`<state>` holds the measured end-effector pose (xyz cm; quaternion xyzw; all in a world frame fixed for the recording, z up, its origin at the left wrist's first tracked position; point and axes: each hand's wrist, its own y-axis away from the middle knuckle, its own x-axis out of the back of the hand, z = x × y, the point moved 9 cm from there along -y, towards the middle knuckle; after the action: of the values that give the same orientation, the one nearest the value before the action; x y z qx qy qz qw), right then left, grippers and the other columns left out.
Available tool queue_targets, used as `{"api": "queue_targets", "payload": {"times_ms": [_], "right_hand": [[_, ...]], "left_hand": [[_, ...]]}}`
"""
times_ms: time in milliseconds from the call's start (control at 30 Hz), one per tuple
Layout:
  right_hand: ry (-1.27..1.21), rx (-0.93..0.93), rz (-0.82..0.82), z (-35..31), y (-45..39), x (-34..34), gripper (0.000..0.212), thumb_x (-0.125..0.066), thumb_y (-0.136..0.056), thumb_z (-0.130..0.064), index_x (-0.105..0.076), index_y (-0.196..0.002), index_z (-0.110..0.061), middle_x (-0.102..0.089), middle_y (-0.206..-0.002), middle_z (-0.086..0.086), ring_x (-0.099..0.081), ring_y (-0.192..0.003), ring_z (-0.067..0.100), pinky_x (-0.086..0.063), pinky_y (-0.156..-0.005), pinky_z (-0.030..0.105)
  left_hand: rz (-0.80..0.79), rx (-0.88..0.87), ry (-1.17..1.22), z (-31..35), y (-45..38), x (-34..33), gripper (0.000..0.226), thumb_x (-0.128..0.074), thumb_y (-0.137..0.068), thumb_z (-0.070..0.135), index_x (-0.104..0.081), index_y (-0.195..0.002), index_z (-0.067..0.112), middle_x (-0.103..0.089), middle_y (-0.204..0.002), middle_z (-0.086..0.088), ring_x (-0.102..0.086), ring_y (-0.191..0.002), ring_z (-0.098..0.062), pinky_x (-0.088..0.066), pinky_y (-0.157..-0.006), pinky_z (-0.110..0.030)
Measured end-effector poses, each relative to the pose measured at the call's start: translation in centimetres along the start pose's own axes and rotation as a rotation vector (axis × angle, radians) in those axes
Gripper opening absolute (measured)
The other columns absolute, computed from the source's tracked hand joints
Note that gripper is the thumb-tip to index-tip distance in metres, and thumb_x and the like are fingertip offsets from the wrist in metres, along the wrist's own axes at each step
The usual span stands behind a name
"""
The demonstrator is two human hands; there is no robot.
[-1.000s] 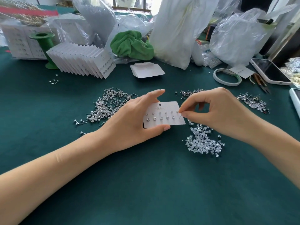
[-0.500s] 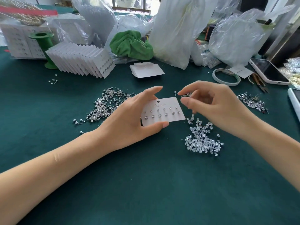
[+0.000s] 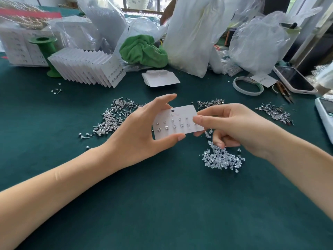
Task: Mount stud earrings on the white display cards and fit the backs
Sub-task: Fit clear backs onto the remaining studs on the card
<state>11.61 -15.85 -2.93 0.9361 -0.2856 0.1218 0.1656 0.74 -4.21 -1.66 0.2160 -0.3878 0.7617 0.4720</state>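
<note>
A white display card (image 3: 177, 121) with two rows of stud earrings is held above the green cloth. My left hand (image 3: 144, 134) grips it from the left, thumb under its lower edge and forefinger at the top. My right hand (image 3: 232, 127) pinches the card's right end with thumb and forefinger. A pile of clear earring backs (image 3: 222, 158) lies below my right hand. Loose stud earrings (image 3: 115, 117) lie in a heap to the left, with smaller heaps behind the card (image 3: 210, 102) and at the right (image 3: 273, 112).
A fanned row of filled cards (image 3: 86, 69) and a stack of blank cards (image 3: 160, 79) sit behind. A green spool (image 3: 46, 53), green cloth (image 3: 142, 51), plastic bags (image 3: 191, 33), tape ring (image 3: 247, 86), scissors (image 3: 284, 91) and two phones (image 3: 294, 79) crowd the back and right.
My right hand drew back from the card's right edge, then came in again and now pinches that end. The card has been lifted and tilted a little toward me.
</note>
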Motion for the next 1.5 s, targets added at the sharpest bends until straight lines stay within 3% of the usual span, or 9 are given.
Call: {"api": "queue_targets", "payload": {"times_ms": [167,400,600,733,933,1200,1367,1433,1500], "right_hand": [[-0.09,-0.009,-0.052,0.5,-0.3,-0.8,0.034,-0.074,-0.069,-0.041,-0.069,-0.094,-0.019,-0.076,-0.082,0.01,-0.045,-0.032,0.008,-0.023,-0.031,0.011],[-0.117,-0.022,-0.053,0.9,-0.6,-0.8,0.019,-0.073,-0.08,-0.024,-0.065,-0.095,-0.017,-0.075,-0.08,0.012,-0.042,-0.029,0.008,-0.022,-0.03,0.011],[-0.144,-0.018,-0.069,0.7,-0.5,-1.1,0.041,-0.077,-0.064,-0.034,-0.063,-0.098,-0.017,-0.075,-0.081,0.013,-0.041,-0.028,0.008,-0.021,-0.029,0.012],[-0.129,-0.021,-0.045,1.0,-0.6,-0.9,0.026,-0.076,-0.078,-0.022,-0.062,-0.098,-0.015,-0.075,-0.079,0.013,-0.04,-0.028,0.008,-0.021,-0.03,0.012],[-0.122,-0.026,-0.024,1.1,-0.6,-0.8,0.022,-0.074,-0.08,-0.021,-0.062,-0.097,-0.014,-0.075,-0.077,0.011,-0.04,-0.028,0.008,-0.023,-0.032,0.011],[-0.132,-0.003,-0.029,0.9,-0.6,-0.9,0.01,-0.072,-0.083,-0.017,-0.066,-0.091,-0.016,-0.075,-0.076,0.012,-0.039,-0.028,0.008,-0.025,-0.033,0.011],[-0.184,0.1,0.04,-0.4,-0.4,-0.4,0.011,-0.071,-0.083,-0.01,-0.064,-0.089,-0.014,-0.074,-0.072,0.013,-0.035,-0.027,0.007,-0.027,-0.032,0.011],[-0.19,0.168,0.101,-1.4,0.0,0.8,0.012,-0.071,-0.083,-0.008,-0.063,-0.088,-0.014,-0.074,-0.072,0.012,-0.034,-0.028,0.007,-0.028,-0.032,0.012],[-0.178,0.24,0.169,-2.2,0.9,2.5,0.013,-0.071,-0.083,-0.008,-0.062,-0.087,-0.015,-0.075,-0.074,0.01,-0.033,-0.028,0.008,-0.03,-0.033,0.013]], "left_hand": [[-0.008,-0.007,-0.011,0.2,0.1,-0.1,0.075,-0.067,-0.072,0.051,-0.035,-0.137,0.035,-0.054,-0.112,0.021,-0.054,-0.103,-0.003,-0.038,-0.087,-0.006],[-0.011,-0.029,-0.011,0.5,0.2,-0.1,0.074,-0.068,-0.072,0.048,-0.037,-0.137,0.031,-0.055,-0.113,0.017,-0.053,-0.101,-0.002,-0.037,-0.085,-0.004],[-0.022,-0.029,-0.03,0.4,0.1,-0.2,0.073,-0.072,-0.074,0.044,-0.039,-0.136,0.03,-0.056,-0.114,0.012,-0.052,-0.098,-0.002,-0.034,-0.084,-0.001],[-0.026,-0.029,-0.046,0.4,0.1,-0.3,0.073,-0.069,-0.072,0.048,-0.039,-0.136,0.03,-0.055,-0.114,0.013,-0.052,-0.098,-0.003,-0.034,-0.083,-0.001],[-0.022,-0.041,-0.068,0.5,0.2,-0.3,0.073,-0.067,-0.072,0.051,-0.037,-0.136,0.032,-0.054,-0.115,0.014,-0.053,-0.102,-0.008,-0.039,-0.088,-0.011],[-0.004,-0.098,-0.091,1.1,0.3,-0.1,0.073,-0.06,-0.073,0.055,-0.039,-0.137,0.026,-0.049,-0.115,0.017,-0.049,-0.106,-0.003,-0.036,-0.093,-0.012],[0.105,-0.14,-0.156,1.9,0.0,0.9,0.08,-0.064,-0.074,0.05,-0.033,-0.142,0.018,-0.043,-0.134,0.009,-0.039,-0.128,-0.013,-0.033,-0.108,-0.035],[0.188,-0.107,-0.169,1.9,-0.2,1.8,0.089,-0.067,-0.074,0.049,-0.024,-0.146,0.016,-0.033,-0.143,0.007,-0.028,-0.136,-0.012,-0.024,-0.113,-0.033],[0.232,-0.004,-0.104,1.2,-0.2,2.2,0.09,-0.07,-0.075,0.047,-0.022,-0.146,0.018,-0.034,-0.143,0.006,-0.028,-0.134,-0.011,-0.024,-0.113,-0.031]]}}
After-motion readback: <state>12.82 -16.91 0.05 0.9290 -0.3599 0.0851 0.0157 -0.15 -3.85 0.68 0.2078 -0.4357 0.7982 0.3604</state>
